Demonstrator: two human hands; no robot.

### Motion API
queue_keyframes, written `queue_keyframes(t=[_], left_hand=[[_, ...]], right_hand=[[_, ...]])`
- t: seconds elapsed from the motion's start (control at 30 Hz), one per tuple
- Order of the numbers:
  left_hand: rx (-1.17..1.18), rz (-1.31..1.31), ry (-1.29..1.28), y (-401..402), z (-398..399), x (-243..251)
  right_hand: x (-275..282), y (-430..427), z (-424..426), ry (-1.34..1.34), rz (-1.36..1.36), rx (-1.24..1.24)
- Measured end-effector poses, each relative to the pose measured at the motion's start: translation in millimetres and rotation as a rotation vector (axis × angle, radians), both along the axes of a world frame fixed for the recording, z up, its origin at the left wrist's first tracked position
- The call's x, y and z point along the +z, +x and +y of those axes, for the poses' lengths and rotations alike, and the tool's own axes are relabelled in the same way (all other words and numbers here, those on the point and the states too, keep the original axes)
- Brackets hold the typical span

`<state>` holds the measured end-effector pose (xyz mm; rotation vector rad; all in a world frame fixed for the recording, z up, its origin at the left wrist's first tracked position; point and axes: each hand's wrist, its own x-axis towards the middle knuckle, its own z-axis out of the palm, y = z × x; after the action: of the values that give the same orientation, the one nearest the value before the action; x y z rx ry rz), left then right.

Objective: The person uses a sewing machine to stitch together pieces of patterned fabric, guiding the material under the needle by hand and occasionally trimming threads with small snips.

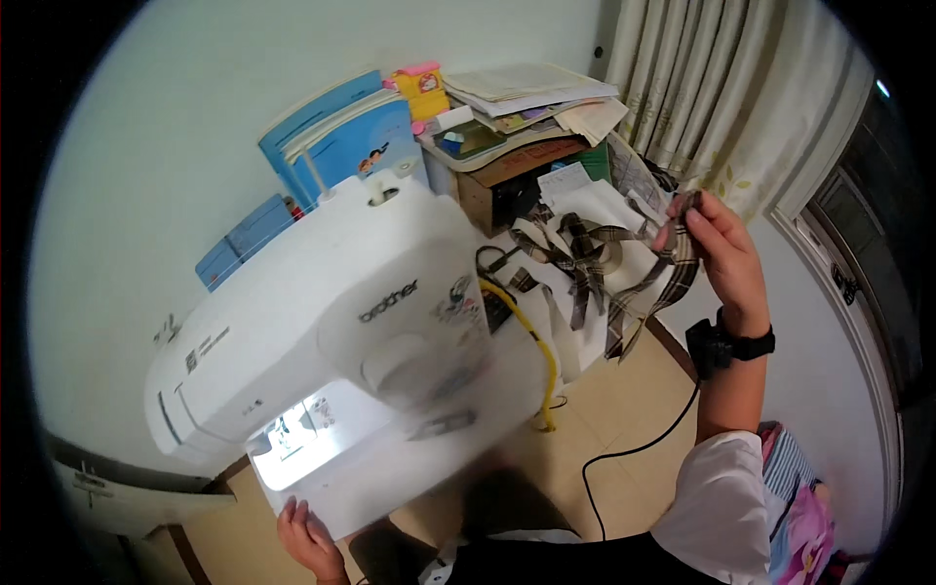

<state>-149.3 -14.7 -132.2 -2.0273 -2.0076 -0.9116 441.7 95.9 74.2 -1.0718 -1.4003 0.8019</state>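
Note:
A plaid fabric strip (684,252) in brown, black and cream is pinched between the thumb and fingers of my right hand (720,245). Its ends hang down below the hand. More plaid strips (578,256) lie tangled on white sheets just left of that hand. My left hand (311,541) rests its fingers on the front left edge of the white table (365,504), holding nothing visible. Between my hands stands a white Brother sewing machine (292,307). Its lamp lights the needle area (292,435), where fine detail is lost in glare.
Behind the machine stand blue books (351,139) and a yellow-and-pink toy (423,91). Papers (530,84) are stacked on a cardboard box (475,197) at the back. A yellow cord (537,336) hangs over the table's right edge. Curtains (695,80) hang at right.

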Motion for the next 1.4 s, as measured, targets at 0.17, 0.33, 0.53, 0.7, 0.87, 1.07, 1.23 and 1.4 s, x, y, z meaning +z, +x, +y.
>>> queue_keyframes(t=[0.17, 0.33, 0.53, 0.7, 0.87, 1.07, 1.23, 1.4], left_hand=[[0.011, -0.023, -0.048, -7.8, -4.4, -8.0], [0.036, 0.021, -0.086, -13.0, -4.3, -10.4], [0.007, -0.080, -0.056, -11.2, -4.2, -10.7], [0.030, 0.011, -0.080, -21.2, -5.8, -17.8], [0.068, 0.003, -0.082, -15.6, -5.3, -10.6], [0.049, 0.030, -0.094, -12.4, -2.9, -10.0], [0.040, -0.029, -0.040, -22.6, -4.0, -21.0], [-0.034, 0.119, 0.079, 4.3, 3.6, 4.9]], right_hand=[[5.0, 13.5, -26.0, 0.038, -0.051, -0.173], [4.4, 19.9, -39.3, 0.045, -0.119, -0.296], [-3.8, 42.5, -36.7, -0.016, -0.162, -0.277], [-6.4, 43.8, -5.9, -0.112, -0.120, -0.239], [-16.6, 43.3, 61.5, -0.240, -0.257, -0.044], [-87.2, 48.6, 142.1, -0.278, -0.181, -0.018], [-100.5, -6.7, 112.9, 0.070, -0.895, -0.359], [-110.0, -70.6, 59.5, -0.353, -1.233, -0.058]])
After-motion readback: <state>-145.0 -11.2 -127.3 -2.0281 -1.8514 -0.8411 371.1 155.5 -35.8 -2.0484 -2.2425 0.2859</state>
